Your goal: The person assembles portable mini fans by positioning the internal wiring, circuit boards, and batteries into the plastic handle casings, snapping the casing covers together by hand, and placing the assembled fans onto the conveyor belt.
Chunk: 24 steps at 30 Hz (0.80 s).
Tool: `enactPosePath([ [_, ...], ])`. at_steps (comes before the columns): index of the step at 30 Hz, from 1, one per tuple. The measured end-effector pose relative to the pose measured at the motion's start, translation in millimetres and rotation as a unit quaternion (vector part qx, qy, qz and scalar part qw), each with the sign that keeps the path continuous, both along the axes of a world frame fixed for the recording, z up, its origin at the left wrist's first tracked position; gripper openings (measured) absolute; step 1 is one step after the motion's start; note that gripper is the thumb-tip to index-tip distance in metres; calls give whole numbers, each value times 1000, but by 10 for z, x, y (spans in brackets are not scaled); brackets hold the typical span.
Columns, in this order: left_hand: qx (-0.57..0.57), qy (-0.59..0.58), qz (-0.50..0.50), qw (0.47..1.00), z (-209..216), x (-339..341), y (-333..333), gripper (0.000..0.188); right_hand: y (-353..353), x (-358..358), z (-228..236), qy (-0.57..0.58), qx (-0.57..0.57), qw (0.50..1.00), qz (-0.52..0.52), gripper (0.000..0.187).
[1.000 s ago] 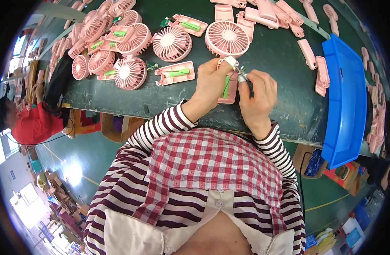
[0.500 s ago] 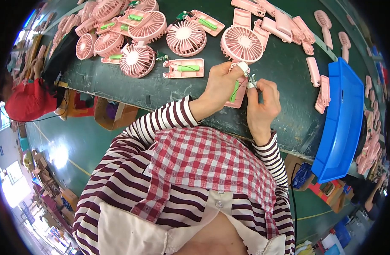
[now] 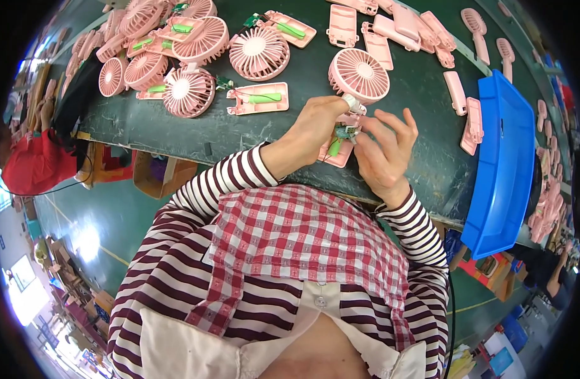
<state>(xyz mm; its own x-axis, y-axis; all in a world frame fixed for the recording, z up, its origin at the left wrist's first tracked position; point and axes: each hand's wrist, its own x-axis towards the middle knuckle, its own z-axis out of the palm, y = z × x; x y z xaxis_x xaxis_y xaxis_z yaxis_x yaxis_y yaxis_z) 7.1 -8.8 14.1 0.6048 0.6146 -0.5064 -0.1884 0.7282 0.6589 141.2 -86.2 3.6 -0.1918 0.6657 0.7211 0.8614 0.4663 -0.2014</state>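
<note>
My left hand (image 3: 312, 129) is closed round the upper end of a pink handle shell (image 3: 335, 156), with something white at its thumb tip. A green battery (image 3: 335, 146) lies inside the shell. Just beyond the fingertips sits a round pink fan head (image 3: 359, 74); whether it joins the shell is hidden. My right hand (image 3: 388, 155) has its thumb and index finger at the edge of a small green circuit board (image 3: 345, 131) over the shell, apparently pinching it. Its other fingers are raised and spread.
Several pink fans (image 3: 259, 53) and an open handle shell with a battery (image 3: 259, 98) lie on the dark green table (image 3: 239, 131). Loose pink covers (image 3: 396, 33) are piled at the back right. A blue tray (image 3: 501, 164) stands at the right. At the left is a person in red (image 3: 37, 164).
My right hand's outer fingers have opened out, and the circuit board now lies flatter and in plainer sight. The fan head has come a little nearer, away from the covers behind it.
</note>
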Motion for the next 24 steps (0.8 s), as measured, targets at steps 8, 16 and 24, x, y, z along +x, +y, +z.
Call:
enactPosePath([
  [8, 0, 10, -12, 1000, -17, -11, 0, 22, 21, 26, 50, 47, -72, 996, 35, 17],
  [16, -38, -12, 19, 999, 40, 14, 21, 23, 80, 37, 142, 165, -138, 976, 33, 16],
  [24, -79, -50, -31, 995, 120, -41, 93, 31, 172, 137, 311, 206, -229, 950, 51, 15],
])
